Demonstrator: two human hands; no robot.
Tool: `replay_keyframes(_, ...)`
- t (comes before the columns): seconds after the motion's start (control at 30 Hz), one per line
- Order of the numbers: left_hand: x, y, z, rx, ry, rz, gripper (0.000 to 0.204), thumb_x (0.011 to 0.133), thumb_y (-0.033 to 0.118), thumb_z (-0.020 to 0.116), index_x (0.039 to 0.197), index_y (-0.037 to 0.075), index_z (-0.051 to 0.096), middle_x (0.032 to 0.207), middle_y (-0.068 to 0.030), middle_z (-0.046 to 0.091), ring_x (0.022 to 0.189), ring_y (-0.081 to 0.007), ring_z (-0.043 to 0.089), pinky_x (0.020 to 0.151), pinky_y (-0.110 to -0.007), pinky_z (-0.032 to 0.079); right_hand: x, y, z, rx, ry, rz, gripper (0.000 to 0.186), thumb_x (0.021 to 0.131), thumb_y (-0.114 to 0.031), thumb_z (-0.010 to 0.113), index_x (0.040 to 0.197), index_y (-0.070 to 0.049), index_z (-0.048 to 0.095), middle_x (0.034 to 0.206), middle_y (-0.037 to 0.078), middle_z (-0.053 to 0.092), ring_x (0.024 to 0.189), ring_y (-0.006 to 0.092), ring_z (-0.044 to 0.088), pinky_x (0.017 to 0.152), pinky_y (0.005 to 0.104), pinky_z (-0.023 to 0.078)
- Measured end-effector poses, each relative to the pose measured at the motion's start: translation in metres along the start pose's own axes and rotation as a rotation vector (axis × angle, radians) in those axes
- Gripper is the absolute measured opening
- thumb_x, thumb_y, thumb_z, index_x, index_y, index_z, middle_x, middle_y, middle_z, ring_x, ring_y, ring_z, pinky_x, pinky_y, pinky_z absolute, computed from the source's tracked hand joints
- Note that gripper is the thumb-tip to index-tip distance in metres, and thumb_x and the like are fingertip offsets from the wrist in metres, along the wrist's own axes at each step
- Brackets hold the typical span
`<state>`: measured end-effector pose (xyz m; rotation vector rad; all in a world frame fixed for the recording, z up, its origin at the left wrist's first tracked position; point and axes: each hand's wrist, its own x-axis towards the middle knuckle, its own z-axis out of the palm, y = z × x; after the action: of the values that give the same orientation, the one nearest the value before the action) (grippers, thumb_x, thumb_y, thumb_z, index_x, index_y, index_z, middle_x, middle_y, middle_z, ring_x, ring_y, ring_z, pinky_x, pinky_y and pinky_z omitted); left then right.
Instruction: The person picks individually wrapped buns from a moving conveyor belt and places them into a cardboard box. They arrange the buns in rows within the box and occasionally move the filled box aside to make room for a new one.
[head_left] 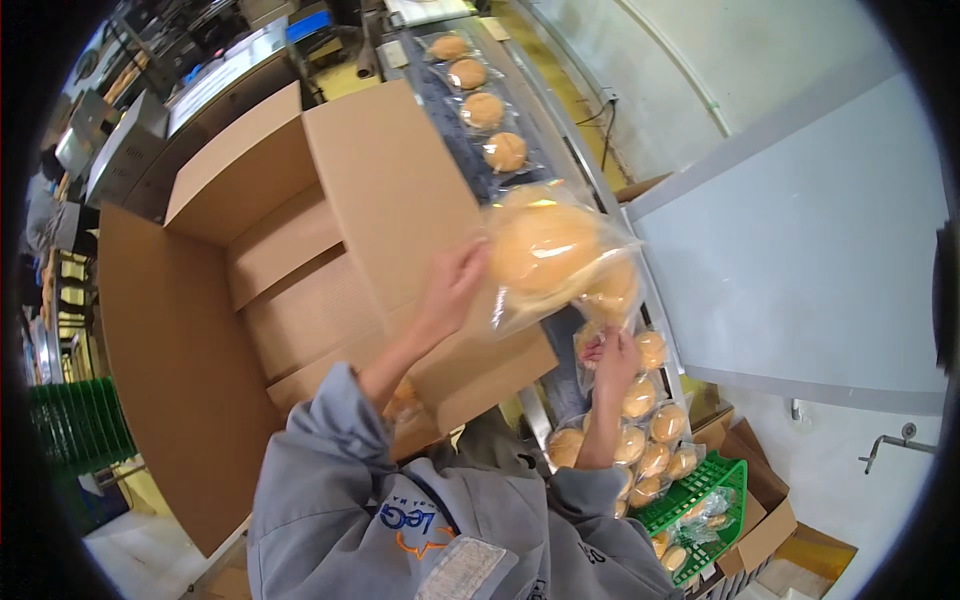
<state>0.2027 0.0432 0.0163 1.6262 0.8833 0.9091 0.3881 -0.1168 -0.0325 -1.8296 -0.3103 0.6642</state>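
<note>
Raised over the belt, a large round bun in a clear plastic bag (pixel 545 250) is blurred by motion. My left hand (pixel 455 290) is closed on the left edge of its wrapping. Just below and to the right, another bagged bun (pixel 610 287) overlaps it, and my right hand (pixel 612 352) pinches the lower end of its plastic. Whether more buns are stacked behind the large one, I cannot tell. Under my left forearm an open cardboard box (pixel 175 370) stands with its flaps spread; part of a bagged bun (pixel 402 400) shows near its front corner.
A conveyor belt (pixel 455 140) carries a row of bagged buns (pixel 482 110) beyond my hands. Several more bagged buns (pixel 655 460) crowd its near end, beside a green plastic crate (pixel 740 500). A pale panel (pixel 790 240) borders the right side. Green stacked crates (pixel 75 425) stand far left.
</note>
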Motion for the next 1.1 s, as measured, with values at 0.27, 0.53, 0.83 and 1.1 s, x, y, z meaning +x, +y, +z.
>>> replay_keyframes(0.27,-0.171,-0.038,-0.215,0.429,0.606,-0.066,0.019,0.087,0.007,0.039,0.078,-0.006,0.050,0.070,-0.0125,0.047,0.065,-0.0209,0.046,0.060,-0.033,0.036,-0.140,-0.060,0.137,0.194,-0.887,-0.057,0.023,0.089,-0.016,0.049,0.079,0.003,0.058,0.063,0.006,0.057,0.052,0.0125,0.056,0.045,0.0242,0.045)
replay_keyframes(0.53,-0.296,-0.221,-0.247,0.935,0.319,-0.523,0.019,0.085,0.012,0.045,0.090,-0.003,0.054,0.087,-0.0225,0.054,0.080,-0.0394,0.053,0.072,-0.046,0.042,-0.165,0.145,0.300,-0.984,-1.041,-0.822,0.020,0.082,-0.015,0.050,0.080,-0.001,0.064,0.071,0.011,0.063,0.064,0.0218,0.063,0.051,0.0329,0.049)
replay_keyframes(0.83,-0.258,-0.196,-0.267,0.934,-0.149,-0.634,0.031,0.078,0.015,0.057,0.107,0.003,0.053,0.103,-0.0228,0.054,0.093,-0.0374,0.053,0.079,-0.044,0.043,-0.177,0.022,0.199,-0.798,-1.125,-0.667,0.020,0.082,-0.019,0.052,0.094,-0.006,0.061,0.082,0.011,0.063,0.076,0.0251,0.063,0.064,0.0351,0.050)
replay_keyframes(1.1,-0.066,-0.045,-0.066,0.490,0.044,-0.019,0.021,0.085,0.009,0.049,0.104,0.002,0.054,0.096,-0.0130,0.057,0.085,-0.0223,0.056,0.073,-0.032,0.044,0.070,0.079,-0.051,-0.937,0.313,-0.491,0.019,0.078,-0.016,0.051,0.092,-0.003,0.054,0.079,0.018,0.060,0.073,0.0350,0.059,0.065,0.0438,0.047)
